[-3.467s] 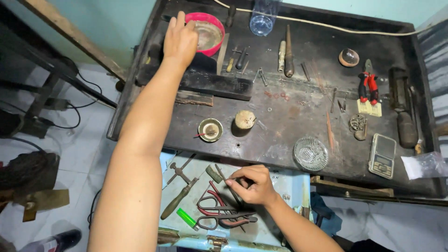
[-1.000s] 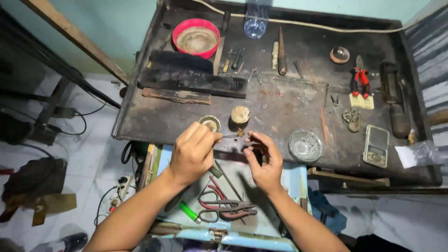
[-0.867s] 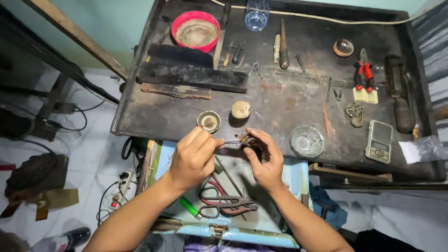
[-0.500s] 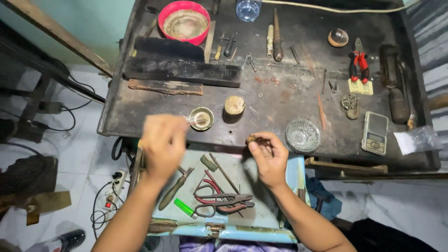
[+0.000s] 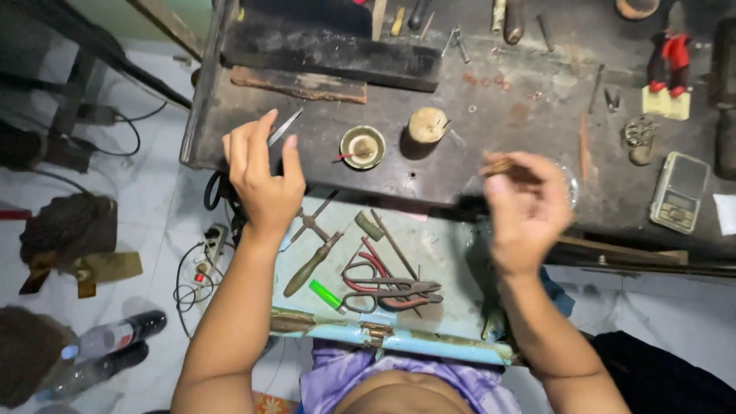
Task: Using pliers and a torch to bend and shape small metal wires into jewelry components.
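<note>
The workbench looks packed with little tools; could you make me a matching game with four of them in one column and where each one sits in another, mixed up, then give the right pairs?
Things:
1. tweezers
2. shears
3. pocket scale
4. red-handled pliers

Places:
A. in the pale blue drawer below the bench
B. far right of the bench, near its front edge
C. pinched in the left hand
D. upper right of the bench, on a yellowish pad

Pairs: 1-C, 2-A, 3-B, 4-D

Small grey pocket scale with a dark rectangular screen [image 5: 678, 192] lies at the right end of the dark counter [image 5: 491, 115]. Pale yellow card [image 5: 665, 103] sits under the red-handled pliers [image 5: 668, 57], upper right. White paper slip [image 5: 726, 213] at the right edge, just beside the scale.
</note>
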